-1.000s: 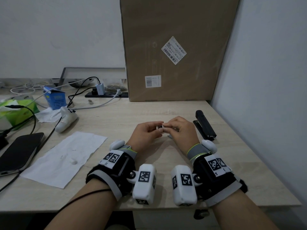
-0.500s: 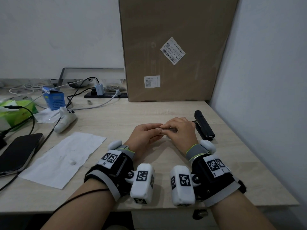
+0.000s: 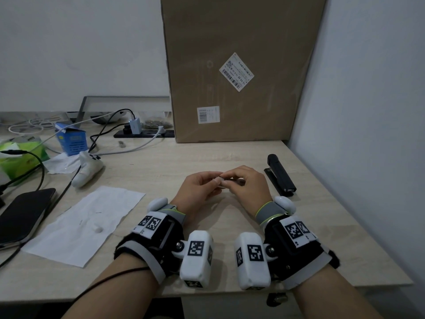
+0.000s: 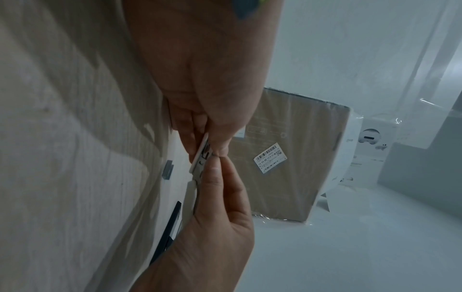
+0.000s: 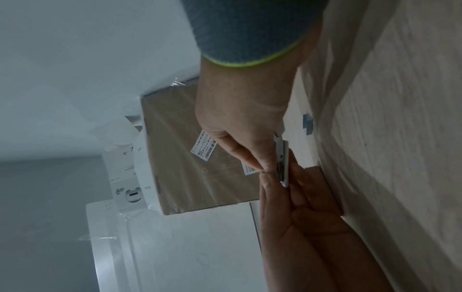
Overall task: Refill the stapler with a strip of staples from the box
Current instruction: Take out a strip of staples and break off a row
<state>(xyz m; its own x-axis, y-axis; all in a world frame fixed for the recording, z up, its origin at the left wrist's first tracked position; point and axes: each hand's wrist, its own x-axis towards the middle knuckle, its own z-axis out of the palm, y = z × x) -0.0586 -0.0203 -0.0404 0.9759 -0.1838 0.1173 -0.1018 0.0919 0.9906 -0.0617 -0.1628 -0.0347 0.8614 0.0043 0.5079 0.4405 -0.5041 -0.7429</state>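
A small white staple box (image 3: 219,180) is held just above the middle of the desk between both hands. My left hand (image 3: 210,178) pinches its left end, thumb on top (image 4: 212,144). My right hand (image 3: 231,177) pinches the other end with thumb and forefinger (image 5: 265,164). In the left wrist view the staple box (image 4: 201,156) shows edge-on with a grey part sticking out toward the right hand (image 4: 217,177). The black stapler (image 3: 280,174) lies closed on the desk just right of my right hand, untouched; a dark strip of the stapler (image 4: 172,225) shows in the left wrist view.
A tall cardboard carton (image 3: 241,65) stands at the back, the wall (image 3: 368,134) close on the right. A white paper sheet (image 3: 85,222), phone (image 3: 23,215), white controller (image 3: 87,169), blue box (image 3: 71,139) and cables (image 3: 103,134) fill the left side.
Both hands stay together at the box in the same spot; the fingers have shifted over it so less of the box shows. The stapler has not moved.
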